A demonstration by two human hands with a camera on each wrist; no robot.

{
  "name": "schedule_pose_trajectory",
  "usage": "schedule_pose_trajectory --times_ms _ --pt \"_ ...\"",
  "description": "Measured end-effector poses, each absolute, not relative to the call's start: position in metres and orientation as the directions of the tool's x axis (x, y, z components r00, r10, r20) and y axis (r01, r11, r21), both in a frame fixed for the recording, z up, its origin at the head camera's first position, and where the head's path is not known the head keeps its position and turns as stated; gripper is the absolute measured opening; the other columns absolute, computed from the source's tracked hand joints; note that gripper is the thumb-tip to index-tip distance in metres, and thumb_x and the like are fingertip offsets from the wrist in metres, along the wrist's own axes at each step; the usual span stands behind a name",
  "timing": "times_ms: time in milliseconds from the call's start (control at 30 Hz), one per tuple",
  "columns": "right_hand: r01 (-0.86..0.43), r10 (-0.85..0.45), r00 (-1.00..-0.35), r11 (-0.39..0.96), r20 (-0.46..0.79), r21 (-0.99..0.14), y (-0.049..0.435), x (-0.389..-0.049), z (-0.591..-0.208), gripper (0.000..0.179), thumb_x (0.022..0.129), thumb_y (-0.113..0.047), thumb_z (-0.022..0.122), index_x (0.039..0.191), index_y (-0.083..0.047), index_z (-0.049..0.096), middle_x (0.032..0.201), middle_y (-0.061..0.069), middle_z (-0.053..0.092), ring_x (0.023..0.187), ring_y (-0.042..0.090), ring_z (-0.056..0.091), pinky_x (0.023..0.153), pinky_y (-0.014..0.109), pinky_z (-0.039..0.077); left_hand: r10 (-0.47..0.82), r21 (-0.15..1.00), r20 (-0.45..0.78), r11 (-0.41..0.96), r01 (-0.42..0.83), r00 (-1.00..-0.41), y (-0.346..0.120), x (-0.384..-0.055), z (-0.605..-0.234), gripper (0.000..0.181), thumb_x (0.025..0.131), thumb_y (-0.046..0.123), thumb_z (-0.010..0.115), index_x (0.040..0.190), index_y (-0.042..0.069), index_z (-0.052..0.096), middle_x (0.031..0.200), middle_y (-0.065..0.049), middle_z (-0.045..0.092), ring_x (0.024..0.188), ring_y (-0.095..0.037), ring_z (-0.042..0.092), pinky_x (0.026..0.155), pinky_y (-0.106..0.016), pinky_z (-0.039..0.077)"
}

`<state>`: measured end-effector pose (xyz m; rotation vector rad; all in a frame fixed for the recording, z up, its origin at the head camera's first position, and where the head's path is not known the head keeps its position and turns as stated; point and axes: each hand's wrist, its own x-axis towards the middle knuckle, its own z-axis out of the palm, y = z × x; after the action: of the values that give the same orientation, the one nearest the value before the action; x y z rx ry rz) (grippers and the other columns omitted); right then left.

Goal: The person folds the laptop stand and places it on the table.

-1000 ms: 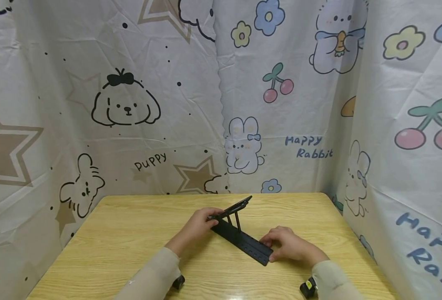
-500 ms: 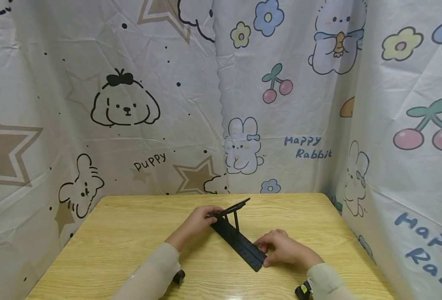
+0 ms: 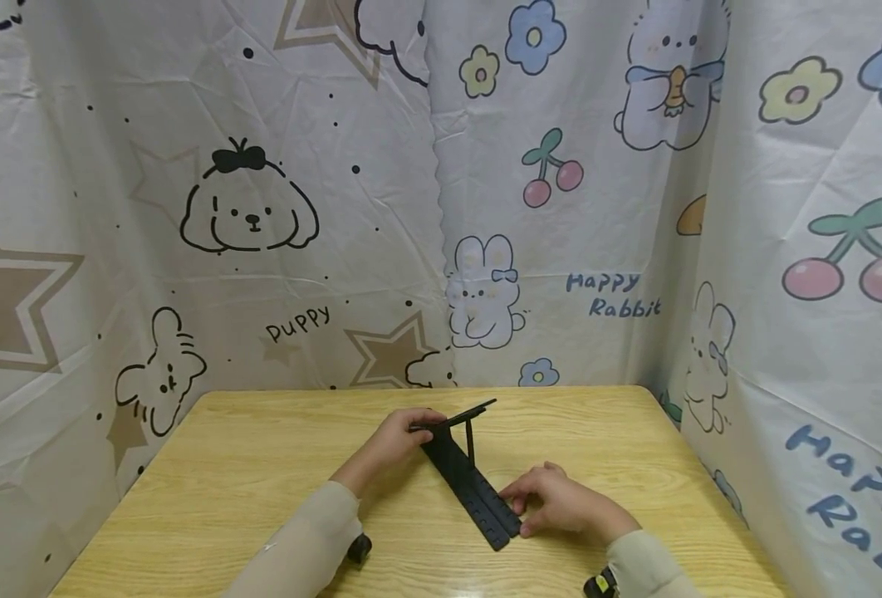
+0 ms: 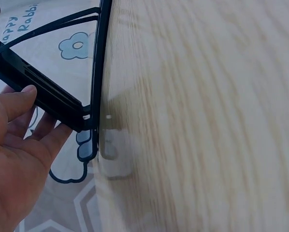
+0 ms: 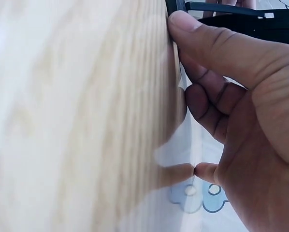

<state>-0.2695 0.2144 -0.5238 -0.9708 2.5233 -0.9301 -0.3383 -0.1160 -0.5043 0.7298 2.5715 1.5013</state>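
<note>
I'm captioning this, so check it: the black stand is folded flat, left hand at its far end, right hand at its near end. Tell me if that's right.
The black stand is unfolded, not flat: the head view shows its upper panel tilted up over a strut. The left hand is at its far end, the right hand at its near end.

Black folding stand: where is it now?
In the head view, the folding stand is on the yellow wood-grain table, just right of centre, with left hand at its far end, right hand at its near end.
</note>
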Motion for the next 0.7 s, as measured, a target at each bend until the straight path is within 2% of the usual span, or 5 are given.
schedule_pose_trajectory --times_ms 100,300,500,700 --pt "-0.528 -0.695 -0.718 0.564 -0.02 -0.635 0.213 -0.269 -0.524 0.051 0.079 -0.022 0.087 0.128 -0.017 0.073 0.092 -0.015 0.068 0.096 0.006 0.053 0.115 0.074 0.008 0.447 0.841 0.177 0.394 0.37 -0.877 -0.116 -0.34 -0.506 0.033 0.1 0.0 0.062 0.13 0.012 0.07 0.134 -0.008 0.067 0.126 -0.029 0.061 0.102 -0.044 0.053" --pt "-0.584 -0.707 -0.707 0.587 -0.003 -0.56 0.209 -0.268 -0.526 0.05 0.079 -0.033 0.086 0.127 -0.026 0.073 0.112 -0.017 0.063 0.109 0.007 0.052 0.114 0.073 0.017 0.45 0.854 0.174 0.375 0.362 -0.876 -0.117 -0.341 -0.507 0.035 0.1 -0.002 0.06 0.131 0.011 0.07 0.139 -0.011 0.063 0.131 -0.031 0.056 0.106 -0.048 0.05" --pt "-0.614 -0.719 -0.694 0.554 0.049 -0.563 0.2 -0.266 -0.528 0.048 0.079 -0.038 0.085 0.124 -0.023 0.076 0.134 -0.008 0.063 0.13 0.022 0.051 0.114 0.077 0.009 0.465 0.873 0.154 0.349 0.341 -0.872 -0.116 -0.343 -0.508 0.035 0.102 -0.002 0.057 0.134 0.009 0.067 0.143 -0.013 0.06 0.133 -0.031 0.055 0.107 -0.046 0.05" --pt "-0.62 -0.715 -0.698 0.57 0.046 -0.539 0.191 -0.265 -0.529 0.054 0.078 -0.039 0.085 0.127 -0.021 0.074 0.142 -0.009 0.062 0.134 0.027 0.048 0.113 0.08 0.006 0.467 0.876 0.166 0.334 0.347 -0.869 -0.116 -0.347 -0.512 0.034 0.102 -0.003 0.057 0.133 0.008 0.067 0.141 -0.014 0.061 0.133 -0.033 0.055 0.108 -0.045 0.05"
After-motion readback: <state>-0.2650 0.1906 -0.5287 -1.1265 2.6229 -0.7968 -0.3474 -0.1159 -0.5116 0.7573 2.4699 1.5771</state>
